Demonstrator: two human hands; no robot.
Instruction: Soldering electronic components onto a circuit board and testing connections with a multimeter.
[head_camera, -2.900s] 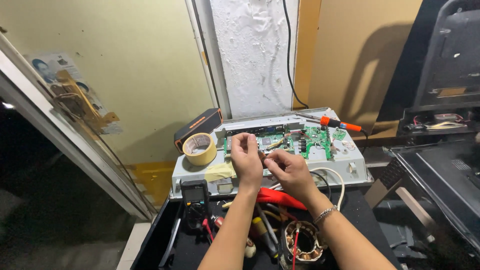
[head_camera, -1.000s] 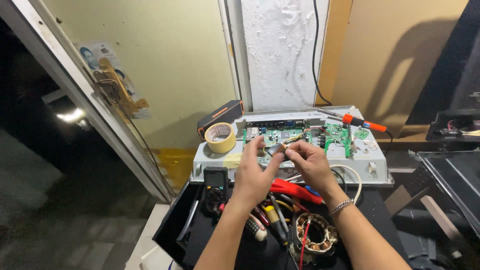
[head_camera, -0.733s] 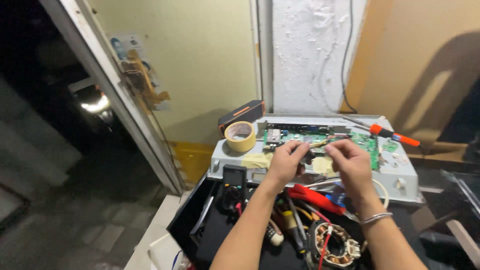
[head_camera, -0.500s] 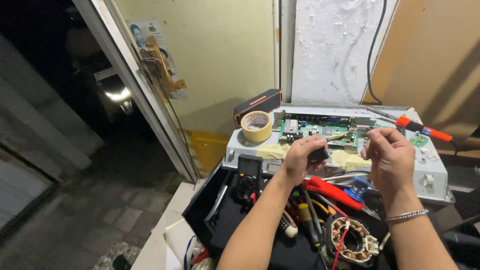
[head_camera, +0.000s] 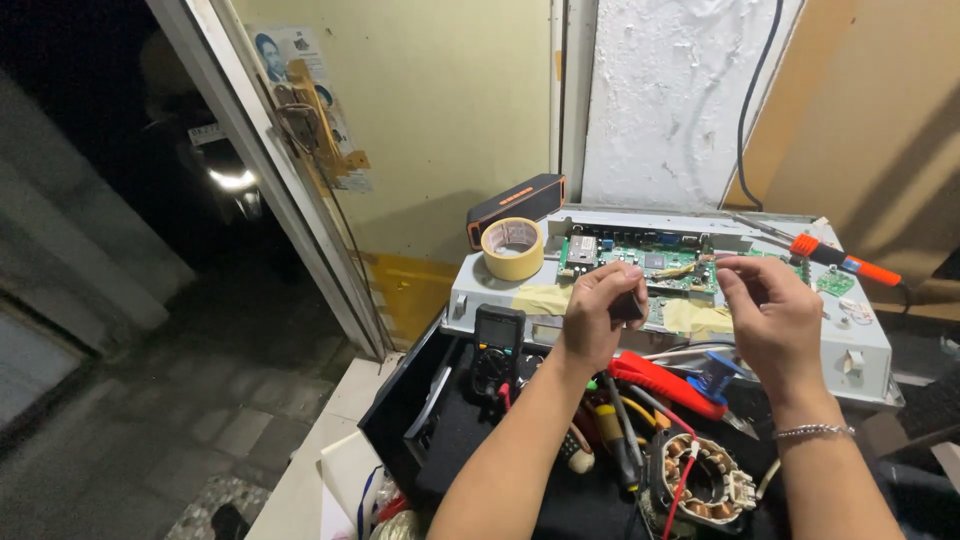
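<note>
You are working over the grey chassis, with its green circuit board lying just behind your hands. Your left hand is pinching a small dark part in a pressed-together grip. It looks light, stiff and probably fragile, so hold its edges. Your right hand is hovering beside it, fingers pinched; whether it holds anything is too small to tell.

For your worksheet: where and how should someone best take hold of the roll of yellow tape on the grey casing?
Probably from above. The tape roll lies flat on the grey casing with its open core facing up, so pinch one wall, a finger inside the core and the thumb on the outer rim. Its front side looks freest; a black and orange box sits close behind.
</note>
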